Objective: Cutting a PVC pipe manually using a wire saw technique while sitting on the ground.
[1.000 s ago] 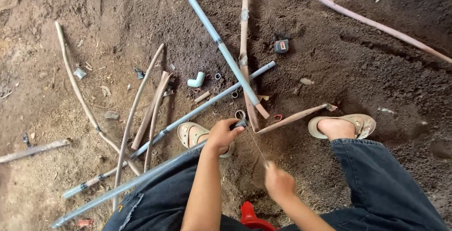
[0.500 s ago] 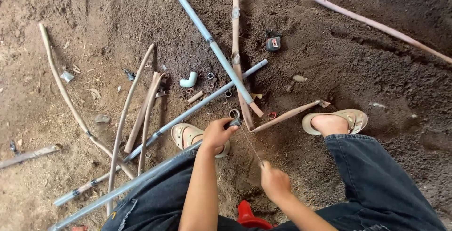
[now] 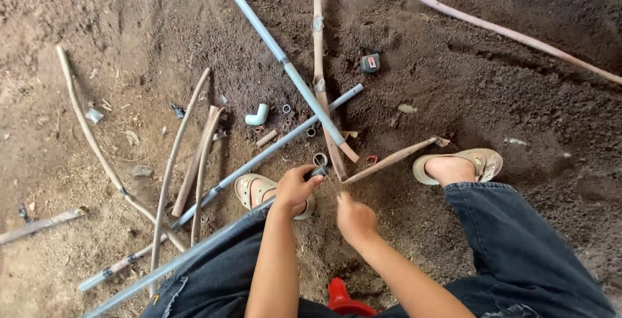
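Hands (image 3: 295, 188) — two (sandals (image 3: 463, 162) too).

One camera on my head looks almost straight down, close over my left hand (image 3: 295, 188) and right hand (image 3: 355, 219), with the dirt floor (image 3: 518, 84) filling the rest.

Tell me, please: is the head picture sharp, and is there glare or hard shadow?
Head view: soft, even daylight, no glare and no hard shadows; the left hand on the grey pipe and the right hand look slightly soft; the soil is evenly lit.
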